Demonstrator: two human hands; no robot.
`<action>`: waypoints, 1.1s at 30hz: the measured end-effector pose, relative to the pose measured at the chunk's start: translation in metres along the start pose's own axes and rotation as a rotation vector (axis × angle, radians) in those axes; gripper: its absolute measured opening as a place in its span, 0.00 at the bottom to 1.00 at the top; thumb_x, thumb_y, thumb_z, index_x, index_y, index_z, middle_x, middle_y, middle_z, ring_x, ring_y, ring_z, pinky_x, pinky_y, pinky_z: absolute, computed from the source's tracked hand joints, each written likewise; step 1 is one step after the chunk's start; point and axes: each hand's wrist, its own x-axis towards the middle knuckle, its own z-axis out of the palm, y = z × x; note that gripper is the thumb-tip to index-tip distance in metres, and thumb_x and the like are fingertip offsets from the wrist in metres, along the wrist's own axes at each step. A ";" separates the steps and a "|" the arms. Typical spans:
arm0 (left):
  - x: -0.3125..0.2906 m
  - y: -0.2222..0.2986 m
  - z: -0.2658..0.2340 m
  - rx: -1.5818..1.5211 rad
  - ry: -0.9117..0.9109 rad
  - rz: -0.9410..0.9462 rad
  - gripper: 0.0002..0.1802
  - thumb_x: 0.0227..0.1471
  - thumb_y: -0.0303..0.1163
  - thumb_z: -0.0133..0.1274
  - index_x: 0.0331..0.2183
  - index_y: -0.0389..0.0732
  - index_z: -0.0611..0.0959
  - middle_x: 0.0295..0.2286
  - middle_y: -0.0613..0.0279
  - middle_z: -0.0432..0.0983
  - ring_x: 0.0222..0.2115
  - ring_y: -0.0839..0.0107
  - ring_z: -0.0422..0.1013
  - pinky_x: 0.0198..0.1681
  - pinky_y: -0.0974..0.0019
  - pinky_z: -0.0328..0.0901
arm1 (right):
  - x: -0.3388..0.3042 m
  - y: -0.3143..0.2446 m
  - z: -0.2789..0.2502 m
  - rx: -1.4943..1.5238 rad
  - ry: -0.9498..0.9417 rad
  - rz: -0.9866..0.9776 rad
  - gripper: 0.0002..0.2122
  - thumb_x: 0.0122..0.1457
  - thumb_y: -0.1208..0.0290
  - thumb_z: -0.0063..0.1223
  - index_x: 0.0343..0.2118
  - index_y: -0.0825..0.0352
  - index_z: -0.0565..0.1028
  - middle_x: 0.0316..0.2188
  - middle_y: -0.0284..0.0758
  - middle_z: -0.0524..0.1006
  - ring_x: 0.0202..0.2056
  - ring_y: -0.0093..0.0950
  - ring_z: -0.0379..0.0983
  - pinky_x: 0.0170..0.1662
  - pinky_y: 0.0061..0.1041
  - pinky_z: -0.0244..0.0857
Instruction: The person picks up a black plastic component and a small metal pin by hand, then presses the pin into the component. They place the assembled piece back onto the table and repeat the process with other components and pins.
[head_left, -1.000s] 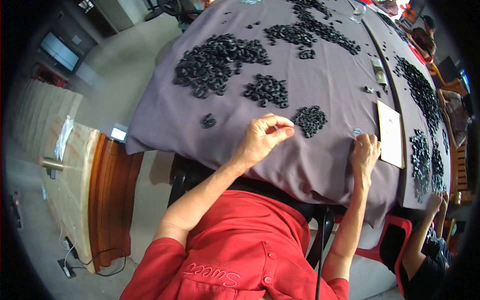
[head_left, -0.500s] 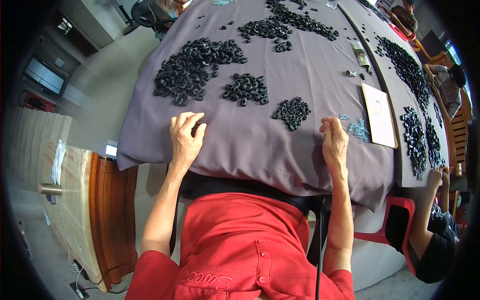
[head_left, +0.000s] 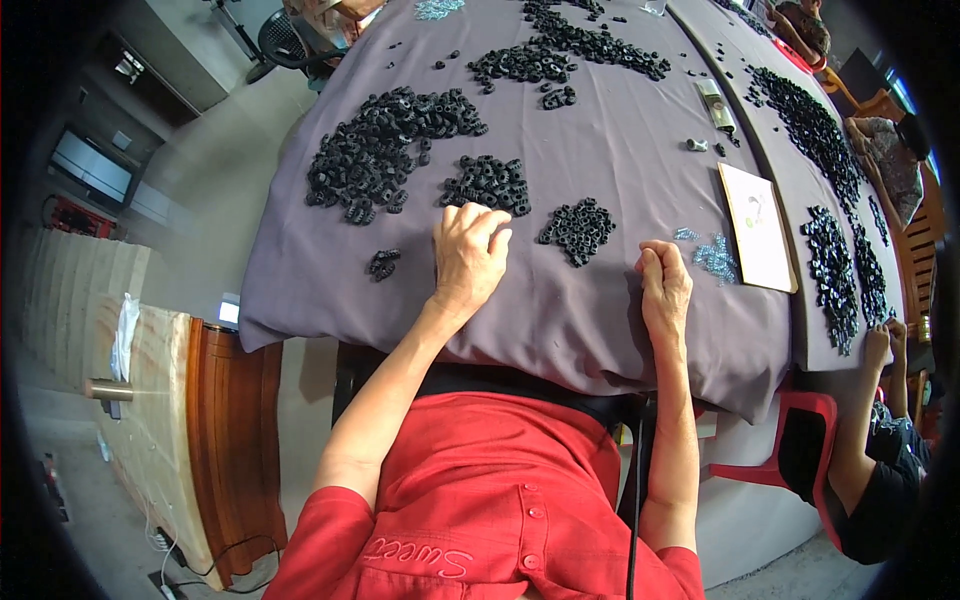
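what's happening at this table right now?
A person in a red shirt sits at a table under a purple-grey cloth strewn with heaps of small black rings. The left hand rests fingers-down just below one heap. The right hand is curled into a loose fist beside another small heap; whether it holds anything cannot be told. Another person works at the right edge.
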 end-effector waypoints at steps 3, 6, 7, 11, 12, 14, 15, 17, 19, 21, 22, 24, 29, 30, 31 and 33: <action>0.009 -0.003 0.007 0.042 0.009 -0.005 0.08 0.40 0.29 0.57 0.29 0.46 0.80 0.29 0.66 0.70 0.34 0.64 0.64 0.38 0.61 0.58 | 0.000 0.001 0.001 -0.036 -0.009 -0.056 0.05 0.57 0.75 0.46 0.32 0.69 0.72 0.19 0.35 0.72 0.23 0.24 0.69 0.30 0.22 0.63; 0.018 -0.003 0.017 0.040 -0.052 0.028 0.07 0.42 0.31 0.56 0.29 0.47 0.80 0.29 0.67 0.70 0.35 0.64 0.63 0.39 0.60 0.58 | 0.000 0.000 0.002 -0.086 -0.014 -0.093 0.04 0.56 0.76 0.47 0.32 0.69 0.72 0.19 0.35 0.72 0.22 0.24 0.69 0.30 0.22 0.63; 0.021 -0.002 0.020 0.038 -0.061 0.037 0.07 0.41 0.32 0.57 0.29 0.47 0.79 0.28 0.67 0.69 0.35 0.64 0.63 0.38 0.59 0.58 | 0.000 -0.001 0.003 -0.087 -0.014 -0.097 0.04 0.56 0.76 0.47 0.32 0.69 0.72 0.19 0.35 0.72 0.22 0.24 0.69 0.30 0.22 0.63; 0.024 0.000 0.029 0.144 -0.089 0.047 0.08 0.40 0.33 0.59 0.29 0.46 0.80 0.28 0.67 0.69 0.34 0.65 0.64 0.38 0.61 0.58 | -0.001 -0.004 0.004 -0.089 -0.011 -0.088 0.04 0.55 0.76 0.47 0.31 0.69 0.72 0.19 0.36 0.73 0.22 0.25 0.70 0.29 0.23 0.64; 0.023 0.000 0.029 0.144 -0.088 0.047 0.08 0.40 0.33 0.59 0.29 0.46 0.80 0.28 0.67 0.69 0.34 0.65 0.64 0.38 0.61 0.58 | -0.001 -0.003 0.004 -0.096 -0.017 -0.088 0.04 0.55 0.76 0.47 0.31 0.69 0.72 0.19 0.36 0.73 0.22 0.25 0.70 0.29 0.23 0.64; 0.021 0.002 0.029 0.147 -0.116 0.048 0.07 0.41 0.32 0.58 0.28 0.45 0.79 0.28 0.67 0.69 0.34 0.65 0.63 0.37 0.61 0.58 | -0.001 -0.004 0.004 -0.095 -0.017 -0.088 0.04 0.55 0.76 0.47 0.31 0.69 0.72 0.19 0.35 0.72 0.22 0.24 0.69 0.29 0.22 0.63; 0.020 0.002 0.029 0.145 -0.118 0.049 0.07 0.41 0.32 0.58 0.28 0.45 0.79 0.28 0.67 0.69 0.34 0.65 0.63 0.37 0.61 0.58 | 0.000 -0.004 0.004 -0.092 -0.020 -0.089 0.04 0.55 0.76 0.47 0.31 0.69 0.72 0.19 0.35 0.72 0.22 0.24 0.69 0.29 0.22 0.63; 0.018 0.002 0.027 0.123 -0.118 0.084 0.06 0.42 0.31 0.57 0.27 0.45 0.78 0.28 0.68 0.69 0.34 0.66 0.63 0.36 0.61 0.58 | 0.000 -0.003 0.003 -0.078 -0.017 -0.077 0.04 0.55 0.75 0.47 0.31 0.69 0.72 0.19 0.35 0.72 0.22 0.23 0.68 0.30 0.21 0.63; 0.014 0.003 0.024 0.134 -0.122 0.107 0.05 0.42 0.30 0.57 0.27 0.45 0.77 0.28 0.68 0.69 0.33 0.66 0.63 0.36 0.61 0.58 | 0.000 -0.002 0.003 -0.064 -0.013 -0.064 0.04 0.55 0.75 0.48 0.32 0.69 0.72 0.19 0.34 0.72 0.22 0.23 0.68 0.30 0.20 0.63; 0.013 0.003 0.023 0.101 -0.107 0.119 0.05 0.43 0.28 0.55 0.27 0.44 0.77 0.27 0.67 0.70 0.32 0.65 0.64 0.36 0.62 0.58 | 0.001 0.001 0.003 0.003 -0.021 -0.051 0.04 0.55 0.76 0.48 0.32 0.69 0.73 0.19 0.33 0.72 0.23 0.21 0.68 0.30 0.19 0.63; 0.015 0.003 0.022 0.044 -0.095 0.130 0.05 0.43 0.28 0.55 0.28 0.43 0.77 0.27 0.66 0.70 0.31 0.64 0.64 0.36 0.62 0.59 | 0.001 0.001 0.003 0.001 -0.016 -0.047 0.04 0.55 0.76 0.48 0.32 0.69 0.73 0.19 0.33 0.72 0.23 0.21 0.68 0.30 0.19 0.63; 0.013 0.007 0.019 -0.089 -0.043 0.091 0.05 0.46 0.25 0.53 0.30 0.39 0.77 0.26 0.59 0.71 0.29 0.60 0.65 0.35 0.62 0.62 | 0.001 0.001 0.002 0.032 -0.031 -0.018 0.05 0.55 0.76 0.48 0.33 0.69 0.74 0.20 0.33 0.73 0.24 0.21 0.68 0.31 0.19 0.63; -0.002 0.035 0.015 -0.786 -0.162 -0.417 0.11 0.53 0.27 0.48 0.40 0.40 0.77 0.22 0.68 0.71 0.18 0.80 0.63 0.22 0.76 0.60 | 0.001 0.005 0.002 -0.016 -0.020 -0.079 0.05 0.54 0.77 0.49 0.33 0.70 0.75 0.22 0.34 0.74 0.25 0.21 0.69 0.32 0.19 0.63; -0.005 0.040 0.014 -1.004 -0.272 -0.591 0.12 0.54 0.28 0.48 0.41 0.40 0.78 0.20 0.73 0.69 0.17 0.85 0.61 0.20 0.79 0.57 | 0.001 0.004 0.001 -0.013 -0.018 -0.084 0.06 0.54 0.78 0.50 0.34 0.70 0.75 0.22 0.34 0.73 0.25 0.22 0.70 0.32 0.19 0.63; -0.009 0.042 0.015 -1.096 -0.304 -0.555 0.13 0.56 0.30 0.47 0.44 0.41 0.76 0.26 0.68 0.73 0.15 0.89 0.58 0.14 0.84 0.55 | 0.000 0.004 0.000 -0.008 -0.015 -0.088 0.06 0.54 0.78 0.50 0.34 0.70 0.75 0.22 0.35 0.73 0.26 0.23 0.70 0.32 0.19 0.63; -0.014 0.049 0.015 -1.191 -0.333 -0.605 0.13 0.56 0.30 0.46 0.43 0.40 0.77 0.26 0.67 0.74 0.14 0.88 0.58 0.14 0.83 0.55 | -0.001 0.004 -0.002 -0.022 -0.015 -0.094 0.07 0.53 0.79 0.49 0.35 0.70 0.75 0.23 0.35 0.73 0.26 0.24 0.70 0.32 0.19 0.63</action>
